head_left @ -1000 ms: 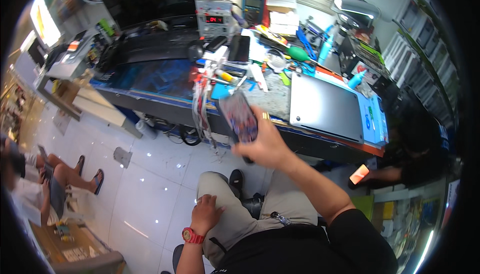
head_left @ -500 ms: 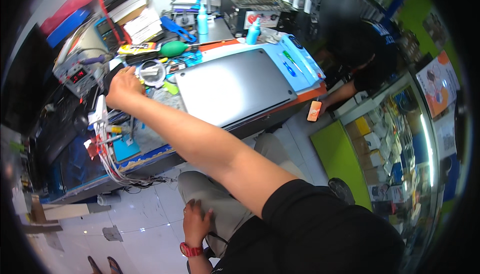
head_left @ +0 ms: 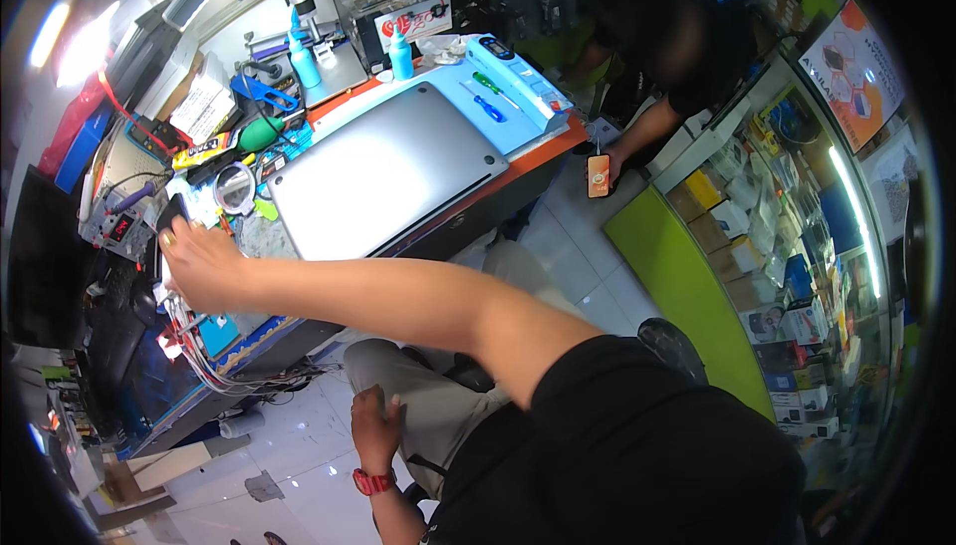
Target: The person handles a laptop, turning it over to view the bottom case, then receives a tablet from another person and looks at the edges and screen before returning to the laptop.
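Observation:
My right arm reaches across to the left side of the workbench. Its hand [head_left: 204, 264] has bent fingers closed at a black flat object [head_left: 172, 214]; what is inside the grip is hidden. A round clear-lidded container [head_left: 235, 188] and white cables [head_left: 184, 331] are close to that hand. On the bench to its right lies a closed grey laptop [head_left: 388, 171], underside up. My left hand [head_left: 376, 427], with a red watch at the wrist, lies on my knee, holding nothing, its thumb apart from the fingers.
A light blue mat [head_left: 453, 97] carries a blue screwdriver [head_left: 487, 109] and a green one. Blue bottles [head_left: 303, 60] stand behind the laptop. A power supply [head_left: 118, 229] is at the left. At right, another person's hand [head_left: 615, 163] holds a phone [head_left: 597, 176] beside a glass showcase [head_left: 797, 276].
The view has shifted, so the bench appears farther left and the laptop lower. My right hand has drawn slightly back toward me. My left hand's fingers have come closer together on the knee.

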